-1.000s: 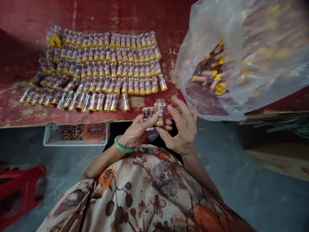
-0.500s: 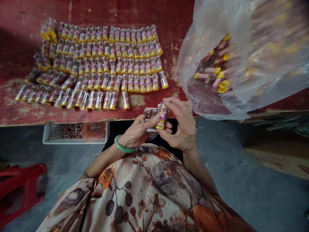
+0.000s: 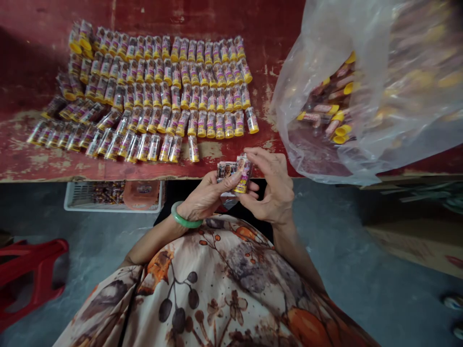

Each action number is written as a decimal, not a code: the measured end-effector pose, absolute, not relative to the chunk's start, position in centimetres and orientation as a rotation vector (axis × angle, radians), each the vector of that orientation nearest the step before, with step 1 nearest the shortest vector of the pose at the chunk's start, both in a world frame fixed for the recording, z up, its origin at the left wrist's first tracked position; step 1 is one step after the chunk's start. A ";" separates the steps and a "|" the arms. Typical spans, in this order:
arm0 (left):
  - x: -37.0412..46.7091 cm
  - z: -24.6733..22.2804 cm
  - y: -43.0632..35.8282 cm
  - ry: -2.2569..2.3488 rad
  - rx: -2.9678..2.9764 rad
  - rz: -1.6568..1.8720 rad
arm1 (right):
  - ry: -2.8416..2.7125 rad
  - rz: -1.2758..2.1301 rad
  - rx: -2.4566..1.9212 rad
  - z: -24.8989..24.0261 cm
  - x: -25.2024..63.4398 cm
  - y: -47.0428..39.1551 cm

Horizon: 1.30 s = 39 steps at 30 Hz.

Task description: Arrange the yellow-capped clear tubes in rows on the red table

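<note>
Just in front of the table edge, my left hand (image 3: 208, 195) has its thumb pressed on a small clear tube (image 3: 243, 179) with a pink and yellow label. Printed labels (image 3: 225, 170) showing small pictures sit in the same hand, beside the tube. My right hand (image 3: 275, 185) curves round the tube's other side, its fingertips and thumb at the top and bottom ends. Many similar tubes (image 3: 193, 149) with yellow ends lie in rows on the red table (image 3: 267, 29).
A translucent plastic bag (image 3: 292, 140) holding yellow-capped tubes lies at the table's right. Below the table edge is a white basket (image 3: 108, 208) with small items and an orange container (image 3: 141, 195). A red stool (image 3: 45, 274) stands lower left, a cardboard box (image 3: 408, 241) lower right.
The view has shifted slightly, so the rows and the bag appear a little further right. My hands keep nearly the same pose around the tube and labels.
</note>
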<state>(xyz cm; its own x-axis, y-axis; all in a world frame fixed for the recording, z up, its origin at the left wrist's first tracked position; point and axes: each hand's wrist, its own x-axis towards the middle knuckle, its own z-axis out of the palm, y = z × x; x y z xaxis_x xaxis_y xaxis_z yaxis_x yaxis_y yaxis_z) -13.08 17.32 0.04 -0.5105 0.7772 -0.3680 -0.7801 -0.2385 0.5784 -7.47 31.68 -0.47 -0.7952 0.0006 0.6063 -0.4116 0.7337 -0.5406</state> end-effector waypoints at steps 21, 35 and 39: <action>-12.6 -0.2 16.8 0.878 0.024 1.899 | -2.272 0.901 0.352 -0.4 -7.5 31.6; -12.7 -1.2 16.4 0.954 0.000 1.950 | -2.318 0.933 0.342 -1.5 -8.0 31.2; -13.2 -1.8 14.9 1.078 -0.113 1.997 | -2.354 0.942 0.359 -2.3 -10.0 31.2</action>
